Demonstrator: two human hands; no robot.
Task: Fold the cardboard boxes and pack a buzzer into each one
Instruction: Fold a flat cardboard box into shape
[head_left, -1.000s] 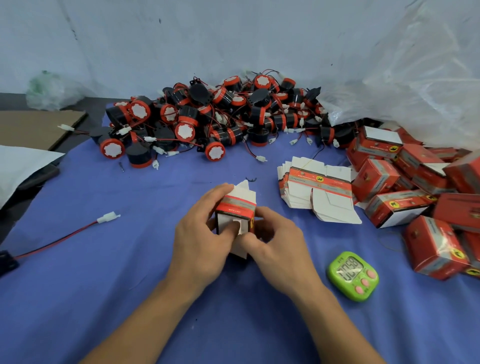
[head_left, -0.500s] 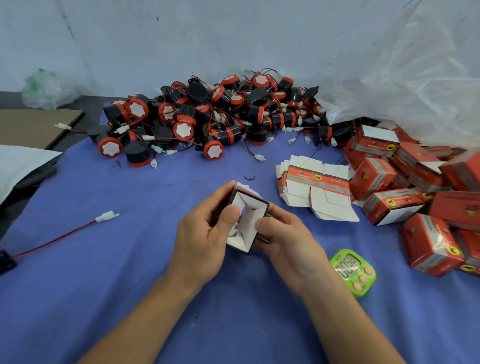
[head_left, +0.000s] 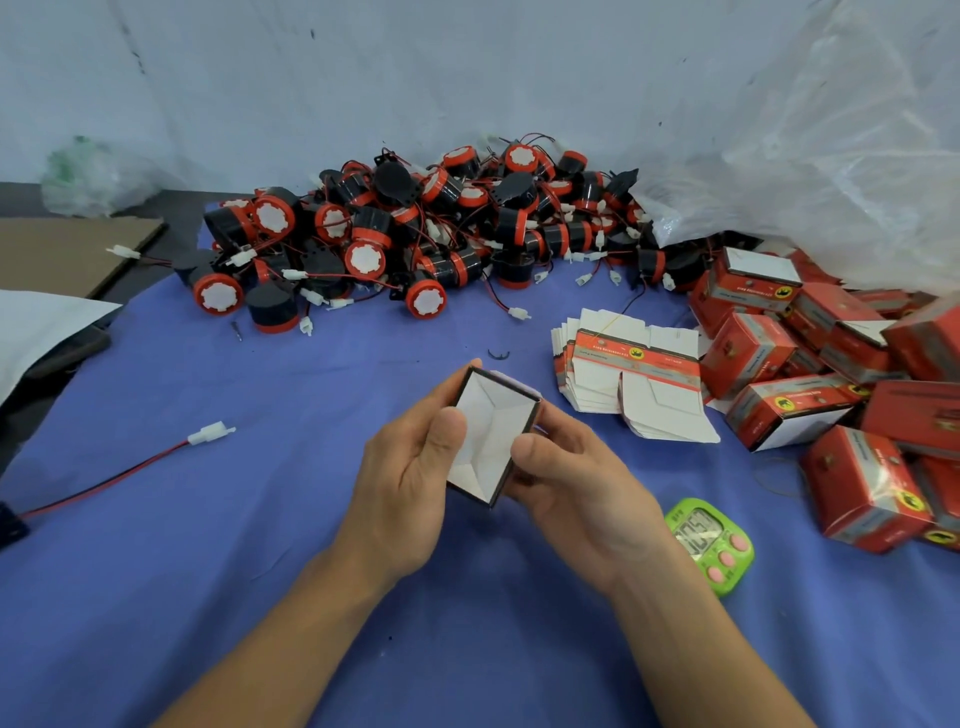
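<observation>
Left hand (head_left: 410, 483) and right hand (head_left: 576, 488) grip the opened box (head_left: 491, 436), thumbs on its rim, fingers seemingly curled behind

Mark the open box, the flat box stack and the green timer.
open box (head_left: 491, 410), head view, white inner floor.
flat box stack (head_left: 639, 364), head view, red band of top blank.
green timer (head_left: 698, 535), head view, its display.

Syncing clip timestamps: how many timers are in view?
1. The green timer lies on the blue cloth, just right of the right hand, which holds the open box. Others could be hidden under the plastic bag.
</observation>
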